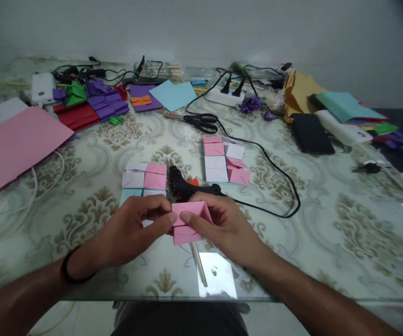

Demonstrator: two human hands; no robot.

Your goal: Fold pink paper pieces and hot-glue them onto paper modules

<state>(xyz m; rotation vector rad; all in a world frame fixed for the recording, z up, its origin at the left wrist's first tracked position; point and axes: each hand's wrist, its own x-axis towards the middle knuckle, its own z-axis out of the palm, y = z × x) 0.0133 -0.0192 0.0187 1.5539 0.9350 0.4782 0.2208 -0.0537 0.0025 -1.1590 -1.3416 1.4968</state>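
Near the table's front edge, my left hand (136,231) and my right hand (222,226) pinch a folded pink paper piece (188,235) between them, both thumbs on its face. The piece has an open, box-like fold on its right side. Just behind it lies a black hot glue gun (194,189) with an orange trigger. A block of joined white, pink and blue folded papers (155,176) sits behind my left hand, partly hidden by it. Another pink and white block (216,168) lies farther back to the right. Below the pink piece is a clear glue stick (199,264).
Black scissors (201,122) and a power strip (225,97) lie at the back. A black cable (281,163) loops on the right, near a phone (312,134). Pink sheets (19,144) and purple folded papers (107,103) are at the left.
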